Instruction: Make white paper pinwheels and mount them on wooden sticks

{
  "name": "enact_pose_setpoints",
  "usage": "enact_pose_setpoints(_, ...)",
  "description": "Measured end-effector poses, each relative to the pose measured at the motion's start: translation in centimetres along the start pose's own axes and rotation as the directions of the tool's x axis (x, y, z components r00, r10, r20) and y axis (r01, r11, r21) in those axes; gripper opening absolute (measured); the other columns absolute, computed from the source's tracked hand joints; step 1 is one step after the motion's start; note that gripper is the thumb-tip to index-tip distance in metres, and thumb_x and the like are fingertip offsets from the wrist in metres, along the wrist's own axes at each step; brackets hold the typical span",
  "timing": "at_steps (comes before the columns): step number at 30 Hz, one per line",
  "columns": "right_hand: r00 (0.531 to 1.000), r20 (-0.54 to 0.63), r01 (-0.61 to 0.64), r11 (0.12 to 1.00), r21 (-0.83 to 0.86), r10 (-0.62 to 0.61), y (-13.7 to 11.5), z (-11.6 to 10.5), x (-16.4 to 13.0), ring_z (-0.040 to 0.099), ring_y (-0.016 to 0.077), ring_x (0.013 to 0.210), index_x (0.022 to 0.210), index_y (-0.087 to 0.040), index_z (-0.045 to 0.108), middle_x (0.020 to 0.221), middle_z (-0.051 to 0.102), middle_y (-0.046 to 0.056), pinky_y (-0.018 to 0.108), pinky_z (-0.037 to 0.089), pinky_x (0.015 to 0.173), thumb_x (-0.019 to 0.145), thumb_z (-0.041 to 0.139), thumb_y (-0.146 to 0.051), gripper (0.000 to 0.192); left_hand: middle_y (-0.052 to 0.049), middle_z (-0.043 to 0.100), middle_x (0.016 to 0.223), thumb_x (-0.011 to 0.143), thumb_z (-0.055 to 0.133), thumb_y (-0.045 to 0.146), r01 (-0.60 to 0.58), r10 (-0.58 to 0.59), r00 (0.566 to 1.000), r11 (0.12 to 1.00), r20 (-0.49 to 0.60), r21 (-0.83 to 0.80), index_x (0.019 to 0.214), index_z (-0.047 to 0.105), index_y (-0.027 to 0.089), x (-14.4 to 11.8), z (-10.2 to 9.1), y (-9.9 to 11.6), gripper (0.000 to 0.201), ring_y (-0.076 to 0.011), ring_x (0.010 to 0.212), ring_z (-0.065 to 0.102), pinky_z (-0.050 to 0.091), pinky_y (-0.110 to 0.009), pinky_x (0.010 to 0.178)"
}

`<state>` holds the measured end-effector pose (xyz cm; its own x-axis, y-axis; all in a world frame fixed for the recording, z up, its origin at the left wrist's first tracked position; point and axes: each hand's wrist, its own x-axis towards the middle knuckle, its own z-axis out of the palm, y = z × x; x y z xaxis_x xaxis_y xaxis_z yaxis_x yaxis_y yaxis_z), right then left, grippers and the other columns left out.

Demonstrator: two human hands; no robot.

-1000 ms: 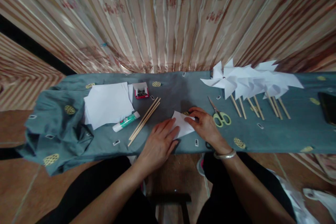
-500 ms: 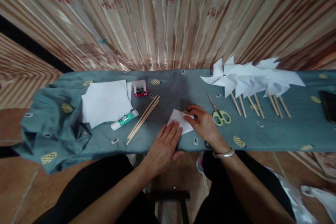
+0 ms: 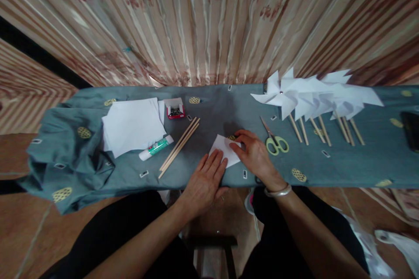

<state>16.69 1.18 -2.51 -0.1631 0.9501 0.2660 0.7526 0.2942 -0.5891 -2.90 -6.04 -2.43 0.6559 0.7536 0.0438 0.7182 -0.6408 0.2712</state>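
Note:
A small white sheet of paper [image 3: 225, 144], seemingly folded, lies on the cloth-covered table in front of me. My left hand [image 3: 207, 178] rests flat on its lower left part, fingers stretched out. At the paper's right corner, my right hand [image 3: 253, 152] has thumb and forefinger closed on the edge. A silver bangle [image 3: 278, 191] circles the right wrist. Scissors with light green handles [image 3: 276, 144] lie just right of that hand. Left of the paper are several thin wooden sticks [image 3: 180, 148].
A glue stick [image 3: 156, 147] lies by a stack of white paper [image 3: 134, 124]. Behind it stands a small red-and-white box [image 3: 174, 109] of dark metal pieces. Several white paper pinwheels [image 3: 304, 96] on sticks overlap at the right. A dark object [image 3: 410, 128] sits at the right edge.
Both hands keep nearly the same places on the paper. The view has shifted very slightly; nothing has been picked up or let go.

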Motion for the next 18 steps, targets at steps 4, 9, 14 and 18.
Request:
enact_pose_setpoints(4, 0.999, -0.01, 0.053, 0.995, -0.082, -0.054, -0.2, -0.1, -0.3, 0.065, 0.0292, 0.105, 0.086, -0.017, 0.069, 0.111, 0.071, 0.015, 0.045, 0.052, 0.094, 0.09, 0.056, -0.029, 0.018, -0.025, 0.036, 0.154, 0.087, 0.064, 0.045, 0.003, -0.003, 1.0, 1.0, 0.025, 0.025, 0.146, 0.034, 0.005, 0.1, -0.3, 0.2, 0.077, -0.0379, 0.146, 0.03, 0.028, -0.054, 0.117)
enact_pose_setpoints(9, 0.995, -0.009, 0.093, 0.962, -0.257, -0.099, -0.6, -0.4, -1.0, 0.059, 0.0324, 0.116, 0.108, -0.012, 0.067, 0.127, 0.063, 0.02, 0.049, 0.046, 0.1, 0.095, 0.05, -0.036, 0.032, -0.025, 0.036, 0.155, 0.088, 0.062, 0.047, 0.006, -0.008, 0.999, 0.999, 0.044, 0.038, 0.146, 0.035, 0.005, 0.2, -0.3, 0.3, 0.076, -0.038, 0.146, 0.029, 0.027, -0.054, 0.117)
enact_pose_setpoints(14, 0.989, -0.03, 0.123, 0.926, -0.356, -0.143, -1.8, -0.6, -3.1, 0.038, 0.0356, 0.139, 0.136, -0.009, 0.05, 0.149, 0.044, 0.023, 0.055, 0.032, 0.111, 0.095, 0.05, -0.044, 0.054, -0.025, 0.035, 0.155, 0.09, 0.056, 0.049, 0.003, -0.004, 1.0, 0.999, 0.029, 0.041, 0.147, 0.033, 0.005, 0.1, -0.1, 0.2, 0.076, -0.0372, 0.147, 0.027, 0.026, -0.053, 0.118)
enact_pose_setpoints(18, 0.995, 0.0, 0.093, 0.946, -0.31, -0.098, -2.6, -0.3, -4.7, 0.027, 0.0342, 0.147, 0.145, -0.011, 0.04, 0.156, 0.034, 0.023, 0.056, 0.024, 0.115, 0.096, 0.048, -0.04, 0.057, -0.026, 0.035, 0.155, 0.089, 0.057, 0.05, 0.003, -0.004, 0.999, 0.999, 0.033, 0.039, 0.146, 0.035, 0.004, 0.2, 0.0, 0.2, 0.076, -0.0385, 0.147, 0.028, 0.026, -0.054, 0.118)
